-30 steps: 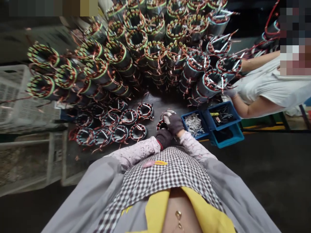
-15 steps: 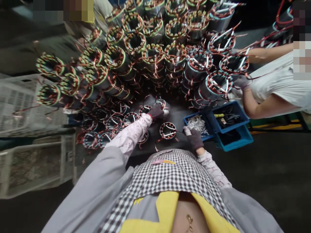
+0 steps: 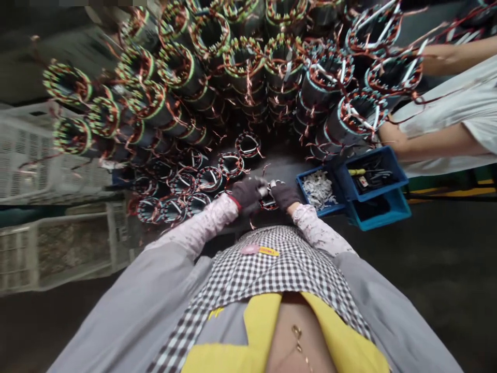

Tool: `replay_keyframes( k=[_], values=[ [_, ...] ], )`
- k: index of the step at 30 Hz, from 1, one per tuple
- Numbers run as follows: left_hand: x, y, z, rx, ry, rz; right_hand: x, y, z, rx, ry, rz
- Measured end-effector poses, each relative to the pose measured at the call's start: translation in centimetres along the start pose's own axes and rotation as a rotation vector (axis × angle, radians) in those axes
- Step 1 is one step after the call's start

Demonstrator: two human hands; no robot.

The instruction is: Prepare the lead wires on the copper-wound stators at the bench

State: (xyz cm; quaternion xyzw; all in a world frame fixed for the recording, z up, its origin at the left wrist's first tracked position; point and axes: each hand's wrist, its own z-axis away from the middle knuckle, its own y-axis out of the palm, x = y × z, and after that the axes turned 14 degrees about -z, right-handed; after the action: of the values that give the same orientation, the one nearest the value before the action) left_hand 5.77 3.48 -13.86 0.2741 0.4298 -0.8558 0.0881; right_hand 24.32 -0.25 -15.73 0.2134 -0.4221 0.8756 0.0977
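Observation:
A small motor stator with red-and-black windings stands on the dark worktop just in front of me, its upper part covered by my hands. My left hand, in a dark glove with bare-looking pale fingertips, closes on its upper left side. From the right, my right hand, gloved the same way, bends its fingers onto the rim close to the left fingertips. Which wire or sleeve lies between the fingers is hidden. Behind them is another small stator, with one more stator beside it.
Several tall stators stand stacked across the back. More small stators sit at left. To the right are a blue bin of white pieces and a blue tool bin. A co-worker's arm reaches in at right. Plastic crates stand left.
My left hand has come back from the small stator behind to the near one. My right hand has moved left onto the same stator. The view has shifted slightly.

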Motion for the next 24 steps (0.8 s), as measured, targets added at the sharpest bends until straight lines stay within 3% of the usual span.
replay_keyframes(
  k=[1,2,5,8,11,14,19,24],
  values=[
    [0.0,1.6,1.3,0.111,0.082,-0.04,0.0,-0.1,-0.5,0.046,-0.009,0.012],
    [0.0,3.2,2.1,0.14,0.126,-0.073,-0.2,-0.3,-0.8,0.082,-0.02,0.019],
    [0.3,6.7,2.4,0.135,0.152,-0.097,-1.1,-0.5,-0.3,0.092,0.013,-0.006],
    [0.7,8.3,1.8,0.109,0.148,-0.045,-1.5,-0.1,1.3,0.004,0.047,-0.06],
    [1.1,9.0,2.3,0.071,0.188,0.002,-0.6,0.6,2.4,-0.145,0.019,-0.1],
    [1.7,9.2,3.4,0.017,0.217,0.044,1.0,1.2,1.5,-0.249,0.046,-0.112],
    [2.5,8.1,4.2,-0.023,0.183,0.114,2.6,1.7,-1.7,-0.259,0.09,-0.188],
    [2.1,6.7,4.0,-0.053,0.12,0.132,2.3,2.0,-2.3,-0.257,0.066,-0.228]
  ],
)
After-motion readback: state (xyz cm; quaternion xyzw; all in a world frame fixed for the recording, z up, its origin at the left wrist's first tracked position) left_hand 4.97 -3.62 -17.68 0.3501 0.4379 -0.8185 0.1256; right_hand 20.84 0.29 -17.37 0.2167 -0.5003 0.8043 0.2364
